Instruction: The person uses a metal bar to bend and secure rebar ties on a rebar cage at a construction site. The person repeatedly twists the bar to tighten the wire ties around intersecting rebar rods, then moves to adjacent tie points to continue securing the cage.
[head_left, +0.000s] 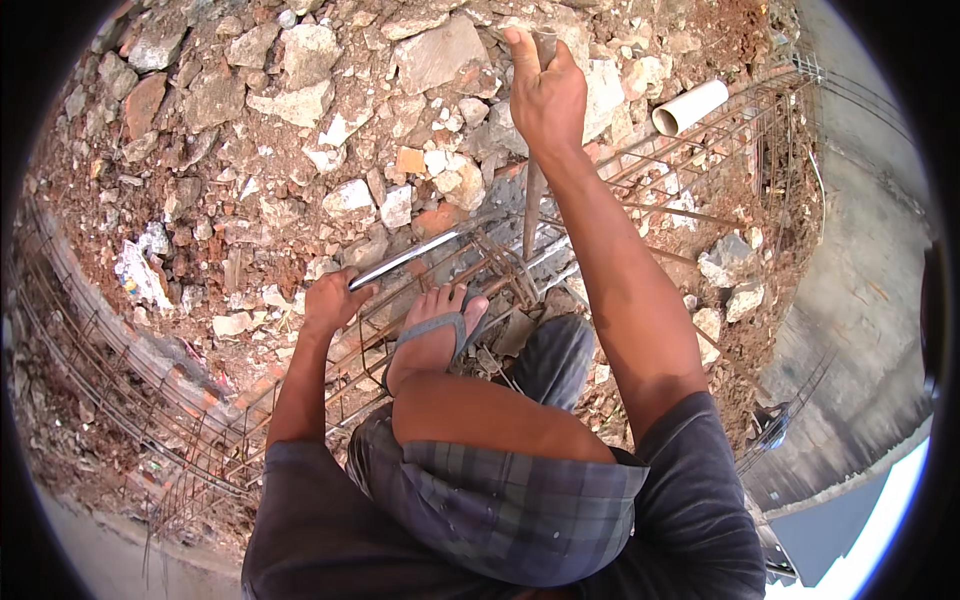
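Observation:
My left hand (pixel 335 300) is closed around the near end of a shiny, silvery metal bar (pixel 410 257). The bar slants up to the right, low over a rusty rebar cage (pixel 490 265). Farther out, my right hand (pixel 548 100) grips the upper part of a long brown rod (pixel 533 205), thumb pointing up along it. The rod stands nearly upright, its lower end down among the bars at the end of the cage. Whether it touches them I cannot tell. My foot in a grey flip-flop (pixel 440 325) rests on the cage between my arms.
Broken concrete and stone rubble (pixel 300 60) covers the ground ahead. A short white plastic pipe (pixel 690 108) lies right of my right hand. More rebar (pixel 745 110) runs toward the upper right, and long bars (pixel 110 370) curve along the left. A grey concrete surface (pixel 850 300) borders the right side.

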